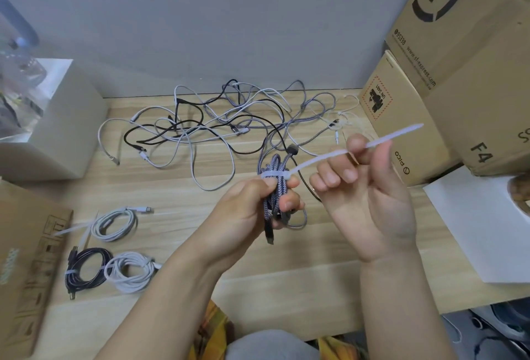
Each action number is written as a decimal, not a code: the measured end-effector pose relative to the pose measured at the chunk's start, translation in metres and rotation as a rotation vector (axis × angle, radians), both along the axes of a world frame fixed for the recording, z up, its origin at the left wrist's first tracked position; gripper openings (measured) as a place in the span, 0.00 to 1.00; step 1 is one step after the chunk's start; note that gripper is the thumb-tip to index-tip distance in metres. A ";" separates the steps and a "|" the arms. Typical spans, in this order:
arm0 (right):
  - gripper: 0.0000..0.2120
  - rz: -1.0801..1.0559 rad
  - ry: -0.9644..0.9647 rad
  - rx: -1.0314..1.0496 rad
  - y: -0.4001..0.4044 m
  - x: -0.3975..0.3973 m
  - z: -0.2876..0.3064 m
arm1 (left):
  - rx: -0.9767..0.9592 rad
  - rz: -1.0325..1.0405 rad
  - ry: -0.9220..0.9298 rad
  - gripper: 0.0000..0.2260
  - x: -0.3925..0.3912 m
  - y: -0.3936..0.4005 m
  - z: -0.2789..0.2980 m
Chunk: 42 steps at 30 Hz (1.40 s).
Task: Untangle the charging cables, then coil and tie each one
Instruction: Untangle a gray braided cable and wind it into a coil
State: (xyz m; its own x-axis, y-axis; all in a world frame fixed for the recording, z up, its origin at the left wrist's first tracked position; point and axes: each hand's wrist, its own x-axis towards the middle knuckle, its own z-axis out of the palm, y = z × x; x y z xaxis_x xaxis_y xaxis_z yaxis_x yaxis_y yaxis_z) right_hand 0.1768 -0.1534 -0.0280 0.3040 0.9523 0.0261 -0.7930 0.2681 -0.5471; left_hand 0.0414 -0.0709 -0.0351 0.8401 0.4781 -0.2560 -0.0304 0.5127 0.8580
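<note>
My left hand (pixel 252 207) grips a coiled grey braided cable (pixel 276 170) above the wooden table (pixel 286 268). A white zip tie (pixel 315 160) is looped around the coil's upper part. Its long tail runs up to the right, where my right hand (pixel 364 187) pinches it between thumb and fingers. Behind the hands, a tangle of white, grey and black cables (pixel 218 118) lies spread over the table's far side. At the near left lie three coiled, tied cables: a white one (pixel 114 223), a black one (pixel 86 269) and another white one (pixel 129 270).
Cardboard boxes (pixel 447 72) are stacked at the right, with white paper (pixel 470 216) in front of them. A grey box (pixel 57 118) stands at the left and a flat brown box (pixel 25 268) lies at the near left edge. A grey wall backs the table.
</note>
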 end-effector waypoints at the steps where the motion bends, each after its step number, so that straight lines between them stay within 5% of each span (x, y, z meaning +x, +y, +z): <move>1: 0.12 -0.035 -0.089 -0.006 -0.001 0.001 0.000 | 0.031 0.001 0.008 0.11 0.000 0.000 -0.001; 11: 0.01 -0.031 -0.695 -0.267 -0.010 0.017 0.021 | 0.312 -0.115 0.108 0.11 -0.009 0.004 0.002; 15: 0.07 -0.048 -0.845 -0.370 -0.006 0.014 0.022 | 0.333 -0.167 0.076 0.10 -0.011 0.006 0.009; 28: 0.09 -0.089 -0.861 -0.456 -0.003 0.009 0.022 | 0.335 -0.295 0.043 0.08 -0.014 0.009 0.016; 34: 0.07 0.050 -0.900 -0.428 -0.003 0.005 0.022 | 0.338 -0.345 0.082 0.05 -0.015 0.012 0.011; 39: 0.03 0.024 -1.098 -0.429 -0.004 -0.008 0.011 | 0.367 -0.298 0.144 0.01 -0.014 0.012 0.012; 42: 0.09 -0.126 -1.367 -0.446 -0.005 -0.018 -0.006 | 0.431 -0.300 0.250 0.07 -0.014 0.015 0.007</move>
